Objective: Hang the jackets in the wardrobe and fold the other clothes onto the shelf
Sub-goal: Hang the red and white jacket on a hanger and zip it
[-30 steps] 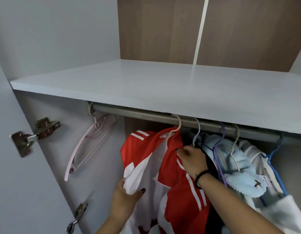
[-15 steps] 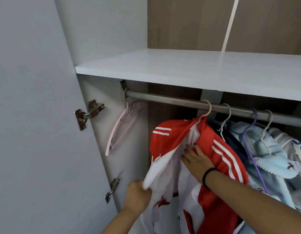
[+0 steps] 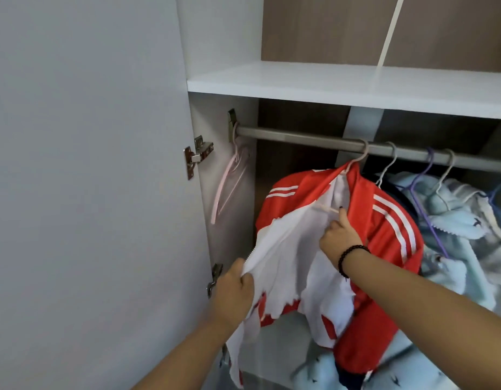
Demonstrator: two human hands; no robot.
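Hands work the red-and-white jacket [image 3: 384, 249] hanging from the wardrobe rail [image 3: 300, 137]: left hand [image 3: 234, 294] grips its open front edge low-left, right hand [image 3: 340, 239], nearer the collar, pinches the hanger arm [image 3: 326, 208] inside.

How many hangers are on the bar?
6, maybe more. A bare pink hanger at the far left, one holding the red jacket, then white, purple, beige and blue hooks rightward. The frame's right edge may hide others.
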